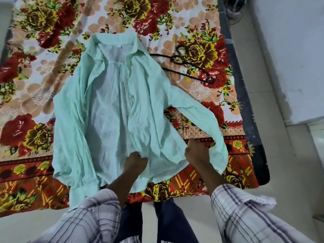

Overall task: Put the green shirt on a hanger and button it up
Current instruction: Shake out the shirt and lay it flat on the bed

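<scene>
Pinching green shirt [112,106] hem, left hand [135,161] and right hand [196,151] both clenched on fabric; recommending flattening before hanger [177,59].

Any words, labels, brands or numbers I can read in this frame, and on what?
No text can be read.
White tag inside the shirt collar: too small and blurred to read.
Bedsheet: flower pattern only, no writing.
Hanger: no marking visible.

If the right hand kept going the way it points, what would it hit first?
Probably more of the green shirt it grips; the right hand points across its front, left of the hanger.
</scene>
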